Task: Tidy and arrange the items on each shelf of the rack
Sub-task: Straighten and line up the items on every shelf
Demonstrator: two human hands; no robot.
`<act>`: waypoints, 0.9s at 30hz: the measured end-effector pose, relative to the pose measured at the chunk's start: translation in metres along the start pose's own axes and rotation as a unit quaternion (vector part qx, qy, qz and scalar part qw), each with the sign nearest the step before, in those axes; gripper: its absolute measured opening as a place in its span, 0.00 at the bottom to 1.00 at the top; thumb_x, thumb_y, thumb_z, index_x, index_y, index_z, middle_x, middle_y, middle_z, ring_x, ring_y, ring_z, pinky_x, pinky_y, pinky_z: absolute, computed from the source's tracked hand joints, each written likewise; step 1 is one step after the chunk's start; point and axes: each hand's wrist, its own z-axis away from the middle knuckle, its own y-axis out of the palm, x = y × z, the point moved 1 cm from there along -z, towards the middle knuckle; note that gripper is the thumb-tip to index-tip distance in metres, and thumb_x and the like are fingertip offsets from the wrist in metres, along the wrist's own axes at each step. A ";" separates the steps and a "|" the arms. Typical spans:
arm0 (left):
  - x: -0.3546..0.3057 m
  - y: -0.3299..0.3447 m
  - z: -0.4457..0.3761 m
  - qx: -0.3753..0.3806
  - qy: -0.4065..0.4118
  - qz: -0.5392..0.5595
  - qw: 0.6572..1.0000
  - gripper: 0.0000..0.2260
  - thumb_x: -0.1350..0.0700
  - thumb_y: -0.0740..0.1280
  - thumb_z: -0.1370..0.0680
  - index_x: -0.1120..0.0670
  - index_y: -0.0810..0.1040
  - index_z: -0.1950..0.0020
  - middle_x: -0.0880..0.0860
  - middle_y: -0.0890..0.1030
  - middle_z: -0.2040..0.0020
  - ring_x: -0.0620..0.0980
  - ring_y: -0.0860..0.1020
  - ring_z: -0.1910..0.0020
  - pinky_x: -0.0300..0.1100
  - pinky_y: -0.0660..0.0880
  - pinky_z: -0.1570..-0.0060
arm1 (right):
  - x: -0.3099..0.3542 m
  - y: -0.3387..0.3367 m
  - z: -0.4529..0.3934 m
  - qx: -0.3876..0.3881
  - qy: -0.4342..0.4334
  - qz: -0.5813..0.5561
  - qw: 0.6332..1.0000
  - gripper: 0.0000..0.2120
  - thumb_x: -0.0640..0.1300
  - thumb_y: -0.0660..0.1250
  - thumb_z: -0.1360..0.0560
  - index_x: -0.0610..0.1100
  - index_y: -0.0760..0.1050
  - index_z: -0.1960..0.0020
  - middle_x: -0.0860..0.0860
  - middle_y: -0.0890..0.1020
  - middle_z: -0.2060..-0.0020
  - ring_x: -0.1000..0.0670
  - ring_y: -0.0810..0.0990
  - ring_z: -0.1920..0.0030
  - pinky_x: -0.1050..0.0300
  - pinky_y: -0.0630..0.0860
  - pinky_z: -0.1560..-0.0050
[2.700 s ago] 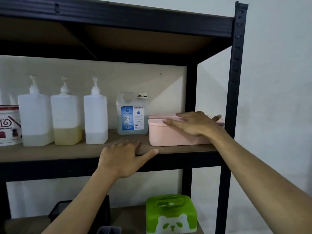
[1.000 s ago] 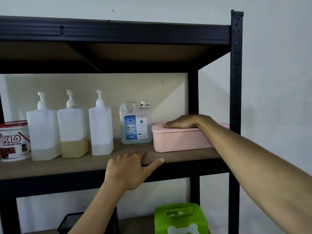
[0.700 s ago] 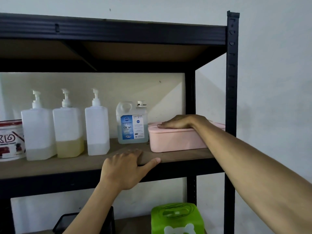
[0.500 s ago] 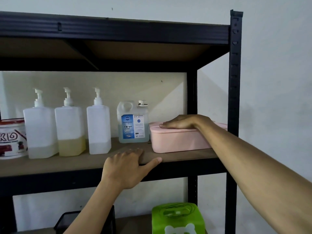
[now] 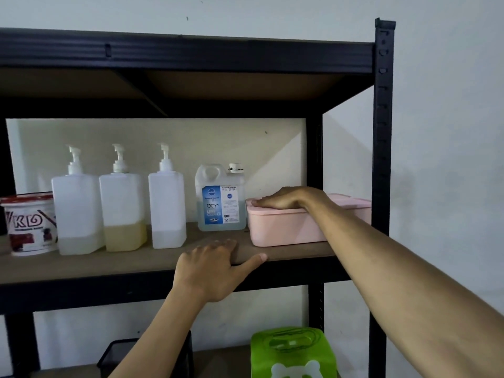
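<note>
A pale, bare wall (image 5: 447, 132) stands behind and at three o'clock of everything, carrying a small dark speck (image 5: 187, 18) up at twelve o'clock.

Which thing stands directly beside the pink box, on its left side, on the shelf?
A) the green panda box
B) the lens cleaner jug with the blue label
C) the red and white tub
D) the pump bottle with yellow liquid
B: the lens cleaner jug stands right next to the pink box, between it and the pump bottles.
</note>
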 end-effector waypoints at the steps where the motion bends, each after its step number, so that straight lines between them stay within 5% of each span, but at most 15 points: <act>1: 0.000 0.000 0.000 0.000 -0.001 -0.002 1.000 0.46 0.17 0.37 0.35 0.43 0.75 0.37 0.44 0.80 0.41 0.48 0.79 0.43 0.47 0.77 0.47 | 0.004 0.002 0.005 0.005 0.006 0.015 1.000 0.53 0.87 0.55 0.39 0.58 0.68 0.23 0.51 0.68 0.22 0.42 0.71 0.27 0.46 0.70 0.34; 6: -0.001 -0.002 0.002 0.002 -0.007 0.001 1.000 0.44 0.17 0.39 0.35 0.42 0.75 0.38 0.43 0.80 0.42 0.48 0.79 0.43 0.47 0.76 0.47 | 0.010 0.006 -0.002 -0.023 0.013 0.021 0.999 0.46 0.83 0.55 0.33 0.59 0.67 0.22 0.50 0.68 0.22 0.42 0.71 0.27 0.46 0.70 0.33; 9: -0.002 -0.003 0.004 -0.001 -0.002 0.006 1.000 0.48 0.16 0.35 0.37 0.43 0.75 0.37 0.43 0.80 0.42 0.48 0.79 0.44 0.47 0.77 0.46 | 0.004 -0.005 0.007 -0.048 -0.010 0.001 0.999 0.42 0.77 0.59 0.26 0.57 0.61 0.19 0.51 0.60 0.18 0.42 0.62 0.20 0.45 0.60 0.24; 14: -0.004 -0.006 0.005 0.001 -0.008 -0.007 1.000 0.41 0.18 0.41 0.33 0.42 0.74 0.36 0.43 0.80 0.41 0.49 0.79 0.42 0.46 0.74 0.49 | -0.041 -0.024 0.000 -0.106 0.102 0.014 0.989 0.67 0.90 0.58 0.50 0.57 0.58 0.18 0.49 0.54 0.17 0.38 0.54 0.18 0.29 0.49 0.22; 16: -0.004 -0.007 0.004 0.000 -0.009 -0.010 1.000 0.40 0.19 0.42 0.32 0.42 0.75 0.37 0.43 0.80 0.42 0.49 0.79 0.43 0.46 0.74 0.50 | -0.061 -0.024 -0.002 -0.099 0.175 0.007 0.980 0.62 0.89 0.58 0.45 0.56 0.60 0.19 0.47 0.59 0.18 0.38 0.60 0.20 0.33 0.55 0.24; 19: -0.003 -0.007 0.004 -0.004 -0.011 -0.010 1.000 0.40 0.19 0.43 0.32 0.42 0.75 0.37 0.44 0.80 0.41 0.49 0.79 0.42 0.46 0.73 0.49 | -0.075 -0.023 0.004 -0.039 0.207 -0.013 0.977 0.73 0.91 0.54 0.59 0.54 0.65 0.21 0.47 0.70 0.24 0.40 0.72 0.28 0.40 0.65 0.27; 23: -0.003 -0.006 0.003 -0.005 -0.004 -0.006 1.000 0.42 0.19 0.41 0.33 0.42 0.75 0.36 0.44 0.80 0.39 0.50 0.79 0.41 0.46 0.75 0.46 | -0.075 -0.021 0.006 -0.037 0.210 -0.030 0.977 0.59 0.87 0.56 0.39 0.50 0.65 0.21 0.45 0.71 0.26 0.40 0.74 0.29 0.43 0.67 0.28; 27: -0.003 -0.004 0.003 -0.008 -0.003 -0.006 1.000 0.42 0.19 0.41 0.33 0.42 0.75 0.35 0.44 0.80 0.39 0.51 0.79 0.40 0.46 0.75 0.45 | -0.074 -0.020 0.008 -0.079 0.223 -0.008 0.971 0.68 0.90 0.56 0.54 0.53 0.68 0.22 0.46 0.71 0.25 0.40 0.73 0.28 0.43 0.70 0.30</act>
